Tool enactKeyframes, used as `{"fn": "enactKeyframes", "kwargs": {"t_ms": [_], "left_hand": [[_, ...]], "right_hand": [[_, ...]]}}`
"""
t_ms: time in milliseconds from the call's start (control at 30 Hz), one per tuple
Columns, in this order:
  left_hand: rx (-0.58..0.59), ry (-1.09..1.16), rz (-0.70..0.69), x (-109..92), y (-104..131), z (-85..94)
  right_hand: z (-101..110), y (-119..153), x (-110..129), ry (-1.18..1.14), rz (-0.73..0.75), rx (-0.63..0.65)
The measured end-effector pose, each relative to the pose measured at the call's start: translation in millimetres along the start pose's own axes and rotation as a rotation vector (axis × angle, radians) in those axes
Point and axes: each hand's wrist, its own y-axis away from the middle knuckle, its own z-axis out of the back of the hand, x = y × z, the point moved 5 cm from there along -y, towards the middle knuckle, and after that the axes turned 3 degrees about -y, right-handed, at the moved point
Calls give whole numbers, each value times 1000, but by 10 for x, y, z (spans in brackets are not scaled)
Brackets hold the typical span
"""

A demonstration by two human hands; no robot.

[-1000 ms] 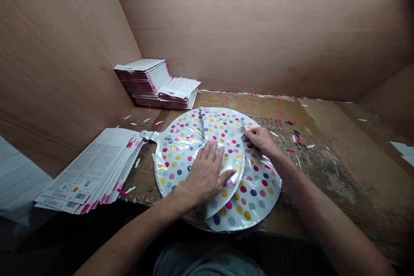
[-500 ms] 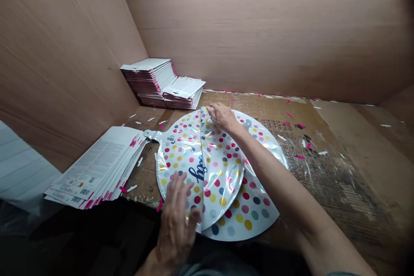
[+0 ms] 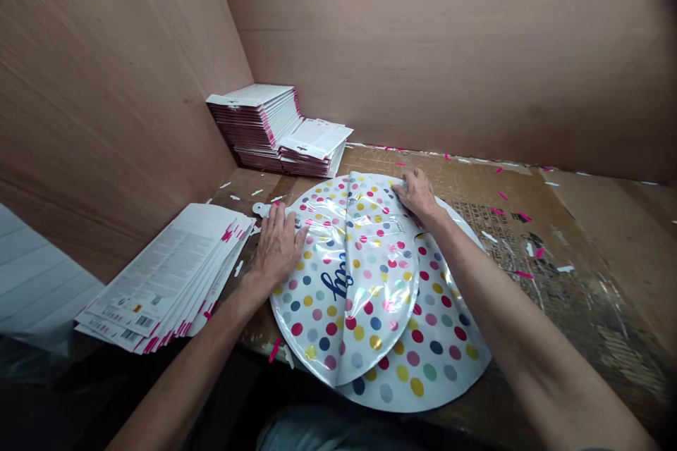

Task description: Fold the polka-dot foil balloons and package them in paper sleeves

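Observation:
A round foil balloon point(image 3: 328, 310), white with coloured dots and dark blue lettering, lies flat, with one side folded over on itself. My left hand point(image 3: 280, 243) rests on its left part by the tail point(image 3: 261, 209), fingers outstretched and holding nothing. My right hand point(image 3: 417, 194) presses on the upper right of the folded layer, thumb apart from the bent fingers. Those fingertips are partly hidden, but no grip on the foil shows.
Printed white card sleeves point(image 3: 163, 275) lie fanned out at the left edge. Stacked sleeves point(image 3: 254, 123) fill the back left corner. White and pink paper scraps point(image 3: 523, 275) litter the taped cardboard surface point(image 3: 597, 239). Wooden panels point(image 3: 423, 49) rise behind and at the left.
My left hand has moved up from the balloon's lower left onto its left part near the tail. My right hand has slid right, away from the fold line. The view has shifted slightly.

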Motion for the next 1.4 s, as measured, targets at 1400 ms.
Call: {"fn": "enactKeyframes", "kwargs": {"t_ms": [1400], "left_hand": [[684, 638, 116, -1031, 690, 614]], "right_hand": [[1207, 3034, 999, -184, 354, -431]]}}
